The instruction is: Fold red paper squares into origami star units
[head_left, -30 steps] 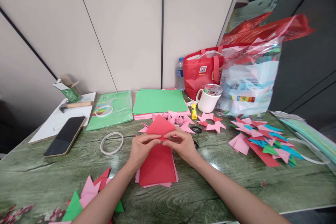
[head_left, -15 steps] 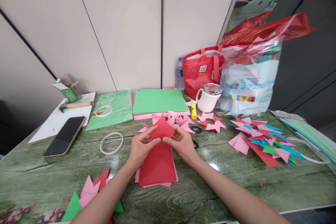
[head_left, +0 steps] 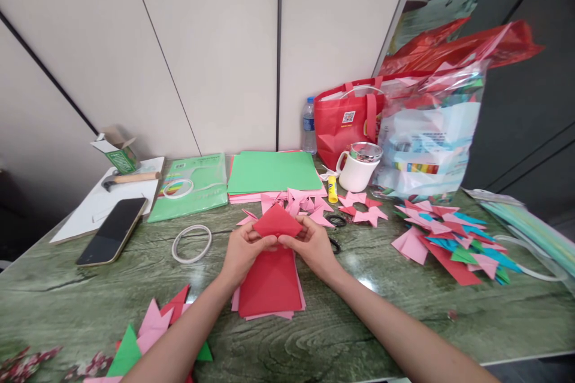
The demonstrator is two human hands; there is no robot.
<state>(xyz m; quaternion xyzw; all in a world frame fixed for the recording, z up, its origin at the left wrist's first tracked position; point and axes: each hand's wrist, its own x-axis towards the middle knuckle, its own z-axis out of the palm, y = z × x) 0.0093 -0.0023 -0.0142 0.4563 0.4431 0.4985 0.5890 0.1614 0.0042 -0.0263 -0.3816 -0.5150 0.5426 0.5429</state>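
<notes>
Both hands pinch one folded red paper sheet just above the table's middle. My left hand grips its left edge with thumb and fingers closed. Gripping the right edge the same way is my right hand. Under the hands lies a stack of red and pink sheets flat on the green marbled table. Folded pink shapes lie just beyond the held sheet.
Tape rings, a phone, a hammer and a small box sit left. Green sheets, a glue stick, mug, bottle, red bag and plastic bag stand behind. Folded coloured shapes lie right, more near left.
The red sheet has been folded smaller and turned flatter between the hands. Both hands stay in nearly the same place, fingers shifting along its edges.
</notes>
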